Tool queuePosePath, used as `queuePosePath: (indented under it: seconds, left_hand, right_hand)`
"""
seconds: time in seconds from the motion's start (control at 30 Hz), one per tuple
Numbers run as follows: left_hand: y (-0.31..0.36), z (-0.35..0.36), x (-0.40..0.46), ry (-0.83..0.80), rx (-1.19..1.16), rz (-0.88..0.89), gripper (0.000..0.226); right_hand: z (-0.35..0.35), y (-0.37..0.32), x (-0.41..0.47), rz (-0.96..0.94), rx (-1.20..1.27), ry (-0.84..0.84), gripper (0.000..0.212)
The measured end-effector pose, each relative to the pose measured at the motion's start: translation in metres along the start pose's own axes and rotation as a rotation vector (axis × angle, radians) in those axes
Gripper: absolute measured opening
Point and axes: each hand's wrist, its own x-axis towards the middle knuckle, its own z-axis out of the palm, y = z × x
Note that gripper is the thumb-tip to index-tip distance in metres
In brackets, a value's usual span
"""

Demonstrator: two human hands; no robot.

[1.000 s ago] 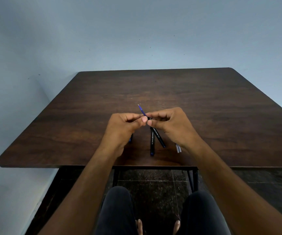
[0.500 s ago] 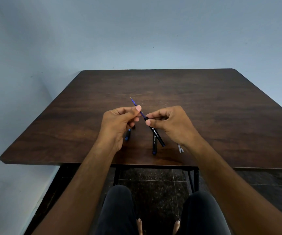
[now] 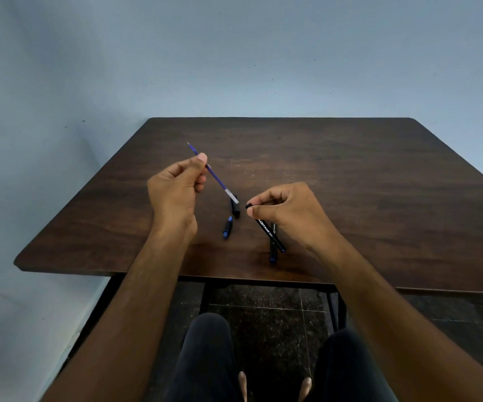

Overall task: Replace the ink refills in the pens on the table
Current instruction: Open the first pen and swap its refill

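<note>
— Where is the refill?

— The ink refill [image 3: 216, 175] is clear of the pen, pinched between thumb and forefinger of the left hand [image 3: 176, 189] and held above the table [image 3: 350, 175]. It slants, with the fine tip up and away to the left and the pale back end down toward the middle (blue along most of its length).

— And the pen it belongs to?

— The black pen barrel [image 3: 266, 230] is in the right hand [image 3: 289, 211], fingers closed on its upper, open end; white lettering runs along it and its lower end points toward the near edge. The refill's back end and the barrel's mouth are near each other but apart.

— Anything lying on the wood?

— Between the hands, a small black cap-like piece [image 3: 235, 209] and, just nearer, a short black and blue piece [image 3: 227, 227]. Under the barrel's lower end another dark pen [image 3: 272, 253] lies, mostly hidden.

— Beyond that?

— A plain bluish wall [image 3: 234, 53] behind, dark trousered knees [image 3: 205, 358] and bare toes below the table edge.
</note>
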Motion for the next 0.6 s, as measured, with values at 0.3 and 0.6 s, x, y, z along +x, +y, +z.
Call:
queuePosePath:
  seconds: [0.3,0.6]
  left_hand:
    - [-0.001,-0.033,0.002,-0.17,0.423,0.12,0.009]
    - [-0.005,-0.105,0.021,-0.017,0.756,0.093,0.007]
  right_hand:
    - [0.03,-0.013,0.008,0.018,0.083,-0.043,0.005]
    - [0.076,-0.019,0.019,0.004,0.114,-0.114,0.007]
